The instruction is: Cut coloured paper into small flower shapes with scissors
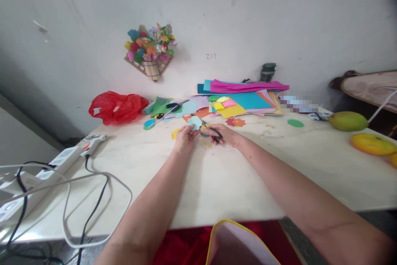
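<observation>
Between the fingers of my left hand [185,137] is a light blue paper flower [194,122] with a scalloped edge. My right hand [228,134] grips black-handled scissors [216,133], their blades pointing up and left beside the flower. A yellow paper piece [175,133] lies just left of my left hand. Beyond my right hand rests a red-orange paper flower [236,122]. Small paper scraps [206,145] are scattered on the table below the hands. Part of a blue and yellow piece near the scissors is covered by my right fingers.
Coloured paper sheets [248,101] are stacked at the back, with a second pair of scissors [177,106] to their left. A red plastic bag [116,108] stands back left. Power strips [58,163] and cables occupy the left; mangoes [347,121] lie at the right.
</observation>
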`<action>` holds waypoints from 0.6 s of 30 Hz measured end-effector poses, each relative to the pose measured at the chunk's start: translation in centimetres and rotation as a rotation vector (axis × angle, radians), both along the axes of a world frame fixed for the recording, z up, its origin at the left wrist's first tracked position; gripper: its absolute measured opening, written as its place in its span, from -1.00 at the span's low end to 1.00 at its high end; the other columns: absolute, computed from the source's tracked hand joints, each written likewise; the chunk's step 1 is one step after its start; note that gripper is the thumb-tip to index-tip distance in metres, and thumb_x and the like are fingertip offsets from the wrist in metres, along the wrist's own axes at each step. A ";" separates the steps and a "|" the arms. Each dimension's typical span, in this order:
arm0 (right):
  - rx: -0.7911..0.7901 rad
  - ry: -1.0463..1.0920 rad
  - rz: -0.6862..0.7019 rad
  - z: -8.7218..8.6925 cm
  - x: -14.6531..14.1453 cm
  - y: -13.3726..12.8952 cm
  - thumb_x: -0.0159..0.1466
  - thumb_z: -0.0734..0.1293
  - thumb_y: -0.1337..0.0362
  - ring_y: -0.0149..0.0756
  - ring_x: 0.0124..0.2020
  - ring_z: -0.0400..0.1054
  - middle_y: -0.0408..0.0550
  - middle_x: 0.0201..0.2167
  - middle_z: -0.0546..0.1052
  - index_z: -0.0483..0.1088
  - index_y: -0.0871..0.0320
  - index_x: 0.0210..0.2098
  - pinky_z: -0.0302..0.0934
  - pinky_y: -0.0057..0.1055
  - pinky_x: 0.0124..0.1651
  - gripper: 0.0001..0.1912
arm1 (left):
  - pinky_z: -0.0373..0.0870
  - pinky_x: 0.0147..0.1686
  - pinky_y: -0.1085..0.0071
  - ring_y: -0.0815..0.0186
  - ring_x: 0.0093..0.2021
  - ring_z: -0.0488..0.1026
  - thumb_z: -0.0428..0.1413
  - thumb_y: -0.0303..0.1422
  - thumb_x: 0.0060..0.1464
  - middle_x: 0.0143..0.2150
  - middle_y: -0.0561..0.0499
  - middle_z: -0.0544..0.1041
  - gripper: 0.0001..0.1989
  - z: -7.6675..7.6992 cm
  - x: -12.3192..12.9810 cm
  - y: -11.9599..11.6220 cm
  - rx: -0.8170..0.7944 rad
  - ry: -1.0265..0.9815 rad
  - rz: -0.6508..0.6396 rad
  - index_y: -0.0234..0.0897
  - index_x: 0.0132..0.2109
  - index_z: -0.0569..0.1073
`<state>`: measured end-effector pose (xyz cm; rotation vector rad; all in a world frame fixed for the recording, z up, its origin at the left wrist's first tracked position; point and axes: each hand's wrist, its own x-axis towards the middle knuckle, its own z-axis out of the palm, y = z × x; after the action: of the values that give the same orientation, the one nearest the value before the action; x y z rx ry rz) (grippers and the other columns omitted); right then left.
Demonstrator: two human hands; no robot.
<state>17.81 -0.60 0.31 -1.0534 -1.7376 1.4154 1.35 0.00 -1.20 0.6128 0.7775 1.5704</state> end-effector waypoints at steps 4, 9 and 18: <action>0.001 0.010 -0.001 0.0 0.0 0.0 0.14 0.33 0.07 -0.58 -0.74 0.20 -0.16 -0.64 0.40 0.31 0.23 -0.43 -0.12 -0.65 -0.79 -0.68 | 0.47 -0.28 0.36 0.46 -0.60 0.36 0.17 -0.57 -0.23 -0.70 0.18 0.22 -0.74 0.1 0.0 -0.1 -0.001 0.001 0.007 -0.31 -0.64 0.23; -0.009 -0.001 -0.004 -0.1 -0.1 0.1 0.13 0.34 0.06 -0.59 -0.75 0.20 -0.18 -0.66 0.39 0.32 0.24 -0.42 -0.13 -0.65 -0.79 -0.67 | 0.46 -0.32 0.37 0.45 -0.59 0.36 0.17 -0.58 -0.24 -0.70 0.17 0.24 -0.75 0.1 0.1 -0.1 0.011 -0.014 -0.004 -0.31 -0.63 0.23; -0.008 -0.007 -0.015 -0.1 -0.1 0.1 0.14 0.34 0.08 -0.59 -0.77 0.17 -0.20 -0.68 0.38 0.33 0.23 -0.43 -0.14 -0.64 -0.80 -0.70 | 0.47 -0.30 0.35 0.44 -0.59 0.38 0.18 -0.57 -0.24 -0.69 0.18 0.24 -0.73 0.1 0.1 -0.2 0.004 -0.008 0.010 -0.31 -0.62 0.21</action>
<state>17.68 -0.48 0.23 -1.0745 -1.7266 1.4128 1.45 -0.16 -1.06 0.6059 0.7727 1.5833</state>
